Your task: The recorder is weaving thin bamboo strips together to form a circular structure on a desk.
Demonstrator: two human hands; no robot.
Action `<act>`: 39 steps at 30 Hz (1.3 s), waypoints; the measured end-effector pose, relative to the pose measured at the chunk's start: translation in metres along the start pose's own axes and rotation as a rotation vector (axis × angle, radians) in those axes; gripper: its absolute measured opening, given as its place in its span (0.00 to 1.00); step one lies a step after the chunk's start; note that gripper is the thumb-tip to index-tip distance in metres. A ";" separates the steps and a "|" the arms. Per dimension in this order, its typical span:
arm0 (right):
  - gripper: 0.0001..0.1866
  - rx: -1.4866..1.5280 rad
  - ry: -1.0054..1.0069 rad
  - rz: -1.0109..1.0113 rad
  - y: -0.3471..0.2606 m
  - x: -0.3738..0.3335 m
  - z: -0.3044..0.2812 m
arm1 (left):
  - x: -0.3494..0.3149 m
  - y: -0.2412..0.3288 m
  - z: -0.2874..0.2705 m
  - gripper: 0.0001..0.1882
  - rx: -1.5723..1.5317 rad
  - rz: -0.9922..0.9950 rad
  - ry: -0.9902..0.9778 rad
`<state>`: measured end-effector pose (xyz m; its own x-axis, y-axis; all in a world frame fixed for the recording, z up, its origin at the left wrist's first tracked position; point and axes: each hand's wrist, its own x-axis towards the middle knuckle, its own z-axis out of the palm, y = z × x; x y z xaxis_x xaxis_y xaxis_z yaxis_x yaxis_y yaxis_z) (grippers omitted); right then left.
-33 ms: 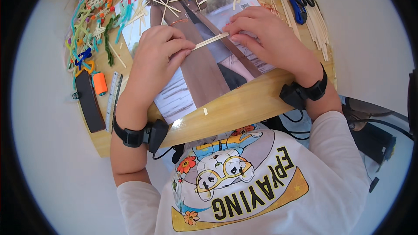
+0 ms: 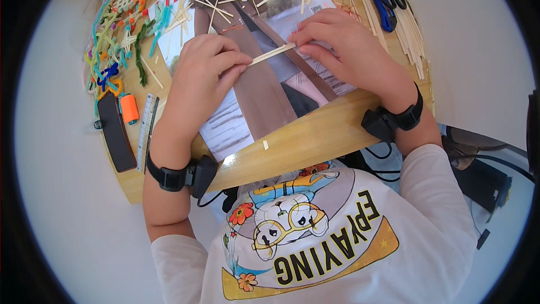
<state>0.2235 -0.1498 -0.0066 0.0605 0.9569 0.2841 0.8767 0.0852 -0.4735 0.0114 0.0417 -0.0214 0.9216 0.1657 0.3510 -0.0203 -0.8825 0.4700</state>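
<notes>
Clearly, the left hand [image 2: 211, 67] has its thumb and fingertips pinched on the lower-left end of a pair of thin, pale wooden sticks [image 2: 271, 54] at the centre of the frame, while the right hand [image 2: 340, 39] pinches their upper-right end. Beneath them spreads a glossy printed sheet showing a figure in a long brown coat [image 2: 261, 101]. Blue-and-black-handled scissors [image 2: 386, 21] lie at the upper right; an orange cylindrical spool [image 2: 129, 108] sits at the left, near a clear straight ruler [image 2: 147, 129].
</notes>
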 end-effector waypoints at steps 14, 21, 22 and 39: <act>0.06 0.013 0.043 -0.009 -0.002 -0.001 -0.004 | 0.001 0.005 -0.004 0.06 0.005 -0.029 -0.014; 0.05 0.088 -0.009 0.031 -0.003 -0.001 -0.002 | 0.001 0.009 -0.004 0.06 -0.002 -0.032 -0.020; 0.04 0.092 -0.007 0.026 -0.003 -0.001 -0.002 | 0.001 0.010 -0.003 0.06 -0.006 -0.028 -0.021; 0.06 0.150 -0.073 0.023 -0.004 -0.003 0.001 | 0.001 0.007 -0.004 0.05 -0.009 0.009 -0.070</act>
<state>0.2190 -0.1531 -0.0061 0.0398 0.9763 0.2127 0.7942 0.0982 -0.5996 0.0108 0.0376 -0.0147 0.9463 0.1262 0.2977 -0.0320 -0.8797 0.4745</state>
